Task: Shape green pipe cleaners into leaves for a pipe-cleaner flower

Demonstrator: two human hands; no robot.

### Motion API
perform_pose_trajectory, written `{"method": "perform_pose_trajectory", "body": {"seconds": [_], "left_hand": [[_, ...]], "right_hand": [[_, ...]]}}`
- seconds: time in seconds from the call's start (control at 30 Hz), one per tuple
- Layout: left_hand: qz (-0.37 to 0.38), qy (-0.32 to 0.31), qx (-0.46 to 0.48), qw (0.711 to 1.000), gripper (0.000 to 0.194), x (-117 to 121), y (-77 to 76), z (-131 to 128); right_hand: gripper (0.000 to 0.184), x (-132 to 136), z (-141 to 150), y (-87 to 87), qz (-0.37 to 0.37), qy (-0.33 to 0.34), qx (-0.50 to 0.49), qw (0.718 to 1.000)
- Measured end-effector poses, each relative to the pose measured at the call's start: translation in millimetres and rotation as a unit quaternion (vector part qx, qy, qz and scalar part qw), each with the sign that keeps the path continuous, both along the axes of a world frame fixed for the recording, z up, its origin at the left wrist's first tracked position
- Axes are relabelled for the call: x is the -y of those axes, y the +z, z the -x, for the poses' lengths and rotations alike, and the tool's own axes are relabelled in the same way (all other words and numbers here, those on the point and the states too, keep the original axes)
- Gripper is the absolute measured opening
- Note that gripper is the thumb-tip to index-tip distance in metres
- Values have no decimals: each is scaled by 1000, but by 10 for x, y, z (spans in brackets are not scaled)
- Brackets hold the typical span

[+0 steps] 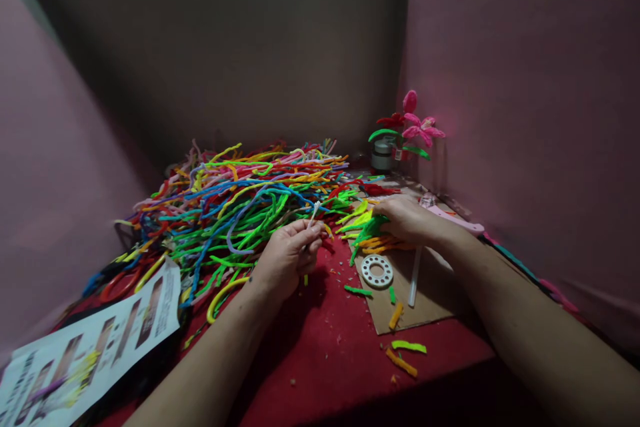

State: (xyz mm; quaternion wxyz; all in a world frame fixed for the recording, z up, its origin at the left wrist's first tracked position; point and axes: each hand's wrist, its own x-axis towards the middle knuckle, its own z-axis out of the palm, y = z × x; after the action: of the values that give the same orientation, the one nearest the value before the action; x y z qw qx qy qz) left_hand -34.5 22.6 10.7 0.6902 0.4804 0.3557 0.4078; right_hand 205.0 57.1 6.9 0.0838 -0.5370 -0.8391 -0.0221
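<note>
My left hand [293,250] is closed in a pinch around a thin pale stick [313,215] with a small white tip pointing up. My right hand [403,217] reaches over the cardboard sheet [435,294], fingers curled down and pressed together on a green pipe cleaner piece [373,226]. Its fingertips are partly hidden. Beside it on the cardboard lie yellow pipe cleaner pieces [361,212] and orange pipe cleaner pieces [385,242]. Nearer to me are a white ring with holes [377,272] and a translucent stick [415,280].
A large heap of coloured pipe cleaners [250,194] covers the left and back of the red cloth [320,360]. Pink pipe cleaner flowers [423,127] stand at the back right by a grey jar [383,154]. A printed sheet [110,340] lies front left; cut scraps [409,347] lie front right.
</note>
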Motion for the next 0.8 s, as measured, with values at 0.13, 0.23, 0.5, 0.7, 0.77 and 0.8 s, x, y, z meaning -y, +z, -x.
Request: {"method": "perform_pose_trajectory", "body": {"seconds": [0.13,0.23,0.5,0.7,0.77,0.8], "left_hand": [[-3,-1,1,1000,17,-5,-13,1],[-6,-2,5,1000,16,-9,-21,-5],[4,5,-6,1000,17,1,7,-6],[11,10,-9,1000,17,12,33,-20],[11,8,-1,1000,17,6,34,-16],[12,9,4,1000,17,2,34,-11]], "right_hand": [[16,-4,-38,34,2,-5,-43,999],[20,18,-72,99,-10,-18,-100,995],[21,41,-73,145,-58,-52,-362,929],[20,33,12,80,-75,4,-407,910],[21,51,95,49,-54,5,-406,912],[22,65,147,30,-44,8,-391,919]]}}
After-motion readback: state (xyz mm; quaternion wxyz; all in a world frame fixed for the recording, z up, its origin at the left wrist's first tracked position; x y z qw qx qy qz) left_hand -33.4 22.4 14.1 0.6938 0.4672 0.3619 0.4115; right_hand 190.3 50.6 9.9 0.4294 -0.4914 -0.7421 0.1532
